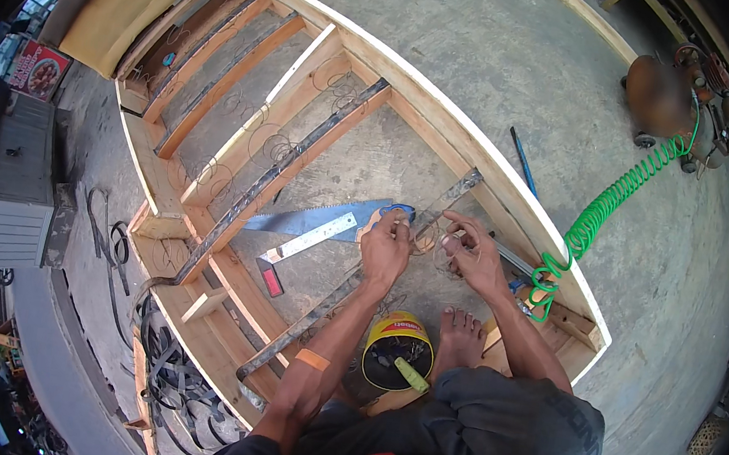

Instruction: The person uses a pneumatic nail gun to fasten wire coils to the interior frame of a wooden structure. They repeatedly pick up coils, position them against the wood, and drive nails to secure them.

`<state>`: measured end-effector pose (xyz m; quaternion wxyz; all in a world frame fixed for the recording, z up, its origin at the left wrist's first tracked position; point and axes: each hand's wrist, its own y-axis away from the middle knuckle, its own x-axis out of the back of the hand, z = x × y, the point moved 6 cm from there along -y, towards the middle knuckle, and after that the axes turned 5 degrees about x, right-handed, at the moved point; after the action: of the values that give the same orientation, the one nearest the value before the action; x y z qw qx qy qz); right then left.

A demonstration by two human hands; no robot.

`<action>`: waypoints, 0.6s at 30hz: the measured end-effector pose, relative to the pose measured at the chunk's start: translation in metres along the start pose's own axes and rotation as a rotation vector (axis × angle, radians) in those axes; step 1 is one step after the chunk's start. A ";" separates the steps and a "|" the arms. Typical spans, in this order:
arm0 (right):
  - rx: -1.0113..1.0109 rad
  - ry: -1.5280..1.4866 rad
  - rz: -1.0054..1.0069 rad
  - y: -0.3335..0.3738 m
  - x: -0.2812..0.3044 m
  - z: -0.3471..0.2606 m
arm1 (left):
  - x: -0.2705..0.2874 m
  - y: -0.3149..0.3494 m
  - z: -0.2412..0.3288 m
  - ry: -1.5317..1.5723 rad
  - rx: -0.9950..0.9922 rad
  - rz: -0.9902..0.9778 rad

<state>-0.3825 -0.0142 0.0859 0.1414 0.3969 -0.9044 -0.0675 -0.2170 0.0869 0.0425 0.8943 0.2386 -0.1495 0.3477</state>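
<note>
Clad nearest the camera in dark grey cloth (520,439), with a bare foot (460,337) just beside a yellow bucket (401,323); bent over a wooden frame (148,160), at a dark band (460,187) slanting across it; holding the left hand (387,246) left of a thin wire loop (423,250) near the band, with fingers bent and bunched; holding the right hand (475,257) just right of the loop, with fingers curled toward the thumb; cannot tell if clamped on wire with either; near a handsaw (294,220) on the floor.
</note>
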 end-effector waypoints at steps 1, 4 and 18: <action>-0.037 -0.094 0.022 0.003 -0.002 0.011 | -0.006 -0.004 -0.019 0.123 0.080 0.027; -0.058 -0.271 0.100 0.010 -0.008 0.027 | -0.024 0.008 -0.019 0.537 0.294 -0.023; -0.123 -0.199 0.253 -0.013 0.027 0.069 | -0.039 0.047 -0.009 -0.358 -0.361 0.095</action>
<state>-0.4123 -0.0418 0.0224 0.0822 0.2616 -0.9509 -0.1432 -0.2763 0.1004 0.0336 0.8645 0.1254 -0.3759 0.3091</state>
